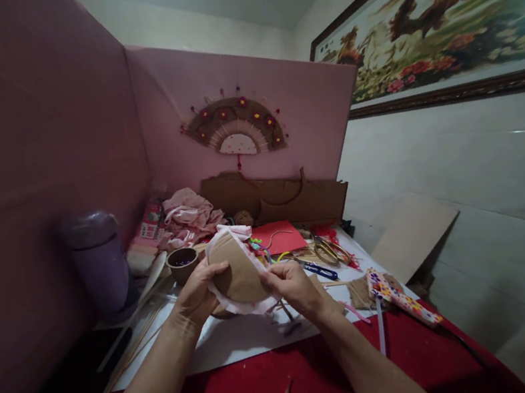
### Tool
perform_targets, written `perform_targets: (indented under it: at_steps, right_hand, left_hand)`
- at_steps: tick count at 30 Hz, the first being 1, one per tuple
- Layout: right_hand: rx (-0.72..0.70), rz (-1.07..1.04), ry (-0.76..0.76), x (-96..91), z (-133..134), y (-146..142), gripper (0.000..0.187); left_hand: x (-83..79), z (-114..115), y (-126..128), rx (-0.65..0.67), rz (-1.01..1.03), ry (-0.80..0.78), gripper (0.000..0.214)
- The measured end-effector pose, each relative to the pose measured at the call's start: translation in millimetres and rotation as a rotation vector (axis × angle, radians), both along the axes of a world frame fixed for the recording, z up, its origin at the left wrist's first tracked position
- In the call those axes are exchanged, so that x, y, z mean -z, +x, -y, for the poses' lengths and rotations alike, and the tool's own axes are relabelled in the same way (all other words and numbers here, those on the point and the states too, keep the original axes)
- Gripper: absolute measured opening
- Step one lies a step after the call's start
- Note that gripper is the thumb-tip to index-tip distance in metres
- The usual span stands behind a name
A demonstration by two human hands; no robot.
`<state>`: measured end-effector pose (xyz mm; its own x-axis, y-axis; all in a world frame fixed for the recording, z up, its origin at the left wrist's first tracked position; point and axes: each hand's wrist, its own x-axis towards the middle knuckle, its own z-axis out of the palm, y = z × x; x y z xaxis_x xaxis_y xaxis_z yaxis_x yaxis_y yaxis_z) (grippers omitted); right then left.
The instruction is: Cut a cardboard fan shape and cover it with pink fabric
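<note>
A half-round piece of brown cardboard (239,270) with white or pale pink cloth around its edge is held up over the table. My left hand (202,290) grips its left side, thumb lying on the cardboard face. At the lower right edge, my right hand (291,284) pinches the cloth border between thumb and fingers. The back of the piece is hidden from me. Just behind the left hand stands a small brown bowl (185,274) with something dark in it. Beyond the right hand lie a blue-handled cutter (320,270) and gold-handled scissors (330,251).
A decorated fan (236,126) hangs on the pink board (295,92). Crumpled pink cloth (191,210) and a purple lidded cup (100,265) stand left. Red paper (280,238) lies at the back. On the right rests a flower-patterned glue gun (402,299) with a cord.
</note>
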<state>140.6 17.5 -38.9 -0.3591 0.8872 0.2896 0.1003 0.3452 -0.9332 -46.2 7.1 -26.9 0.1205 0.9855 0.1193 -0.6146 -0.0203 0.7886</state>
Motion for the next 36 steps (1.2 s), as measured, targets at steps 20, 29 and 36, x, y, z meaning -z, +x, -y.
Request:
perform_targets:
  at_steps: [20,29,36]
  right_hand:
    - [0.156,0.029,0.253,2.3,-1.1,1.0,0.038]
    - [0.154,0.043,0.231,1.8,-0.5,-0.2,0.033]
    - [0.133,-0.01,0.15,3.7,-0.5,-4.8,0.029]
  left_hand:
    - [1.5,-2.0,-0.2,0.033,0.023,-0.032,0.069]
    - [2.2,-0.1,3.5,0.056,0.028,-0.038,0.068]
    - [5.3,8.7,14.2,0.106,-0.015,-0.03,0.06]
